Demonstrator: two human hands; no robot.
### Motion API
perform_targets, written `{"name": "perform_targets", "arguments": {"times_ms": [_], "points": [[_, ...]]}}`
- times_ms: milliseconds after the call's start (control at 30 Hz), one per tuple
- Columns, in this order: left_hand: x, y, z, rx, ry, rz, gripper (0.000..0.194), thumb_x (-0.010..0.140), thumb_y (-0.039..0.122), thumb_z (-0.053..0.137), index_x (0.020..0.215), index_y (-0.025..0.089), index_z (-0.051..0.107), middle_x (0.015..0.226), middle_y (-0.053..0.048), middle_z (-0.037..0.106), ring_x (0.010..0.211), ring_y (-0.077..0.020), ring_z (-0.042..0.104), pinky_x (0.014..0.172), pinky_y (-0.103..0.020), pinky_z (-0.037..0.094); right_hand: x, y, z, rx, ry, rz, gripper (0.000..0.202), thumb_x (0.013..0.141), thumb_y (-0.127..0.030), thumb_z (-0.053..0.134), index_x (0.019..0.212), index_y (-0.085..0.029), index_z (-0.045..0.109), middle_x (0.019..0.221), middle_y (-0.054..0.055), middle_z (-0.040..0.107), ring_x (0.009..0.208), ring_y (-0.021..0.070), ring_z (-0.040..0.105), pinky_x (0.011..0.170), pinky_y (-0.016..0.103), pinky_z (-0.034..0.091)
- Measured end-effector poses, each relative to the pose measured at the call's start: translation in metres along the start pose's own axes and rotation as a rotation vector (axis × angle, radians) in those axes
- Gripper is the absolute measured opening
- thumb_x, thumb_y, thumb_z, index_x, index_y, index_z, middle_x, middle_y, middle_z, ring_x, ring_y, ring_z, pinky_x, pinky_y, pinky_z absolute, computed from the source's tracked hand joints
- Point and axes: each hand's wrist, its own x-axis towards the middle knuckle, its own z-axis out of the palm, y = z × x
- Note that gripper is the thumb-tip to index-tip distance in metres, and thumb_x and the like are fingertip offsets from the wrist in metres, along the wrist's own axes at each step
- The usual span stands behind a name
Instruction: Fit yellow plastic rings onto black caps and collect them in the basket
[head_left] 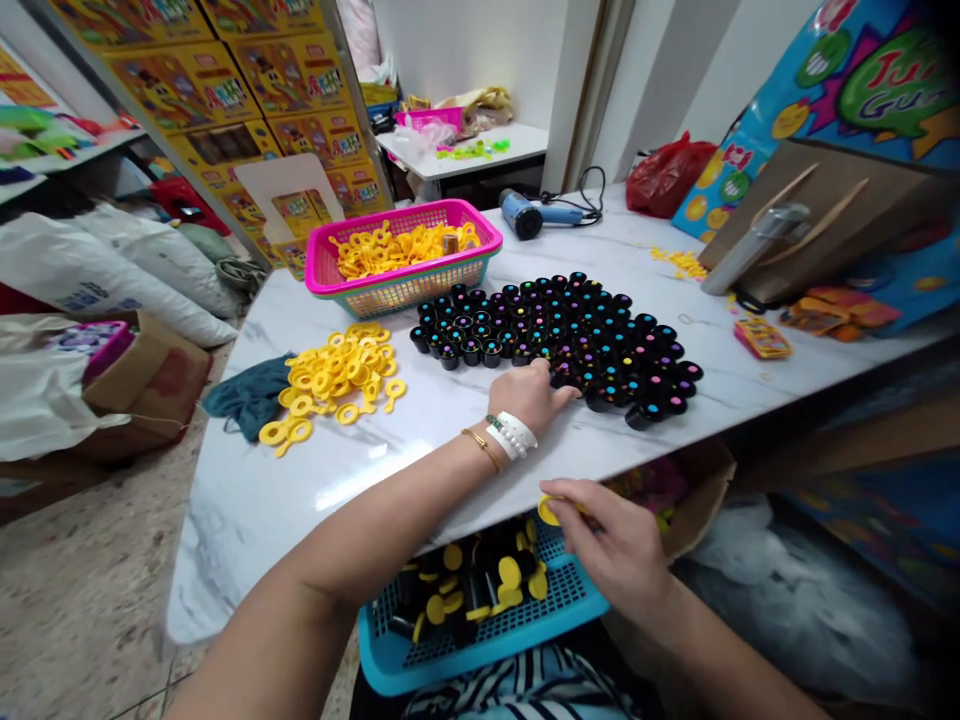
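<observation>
My left hand [525, 392] reaches to the near edge of a packed group of upright black tubes [615, 340] with coloured dots in their tops. Its thumb and forefinger close around one black tube; the other fingers are mostly hidden. Over the table's front edge, my right hand [619, 540] pinches a yellow round cap [550, 510]; anything beneath its fingers is hidden. Below, on the lap, a blue basket [480, 665] contains black tubes with yellow caps [510, 573]. Yellow ring-ended wands [341, 370] lie piled on the table to the left.
A pink-rimmed basket [330, 275] of yellow wands stands behind the tubes on the marble-patterned table [247, 510]. Farther back are a blue heat gun [536, 213] and a red bag [667, 175]. A dark cloth [244, 395] lies left; a brown paper bag [817, 215] stands right.
</observation>
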Motion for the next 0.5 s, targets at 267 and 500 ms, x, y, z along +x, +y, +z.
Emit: {"name": "perform_targets", "arguments": {"times_ms": [267,500], "points": [[-0.006,-0.006,0.005,-0.040,0.064,0.041,0.025,0.091,0.041,0.048,0.099,0.020,0.061,0.079,-0.004,0.071,0.071,-0.0200,0.066,0.061,-0.027,0.044,0.031,-0.009,-0.025,0.571,-0.141,0.687,0.043,0.077,-0.037,0.074,0.111,-0.015,0.059,0.072,0.002,0.069,0.063,0.0165,0.070,0.056,0.025,0.059],[-0.005,-0.006,-0.002,0.044,0.068,0.240,0.024,0.094,0.031,0.043,0.112,0.025,0.057,0.088,-0.002,0.071,0.071,-0.0190,0.066,0.056,-0.026,0.042,0.042,0.000,-0.041,0.397,0.046,0.594,0.042,0.079,-0.038,0.071,0.113,-0.017,0.057,0.065,-0.003,0.061,0.049,0.0135,0.064,0.043,0.023,0.054]]}}
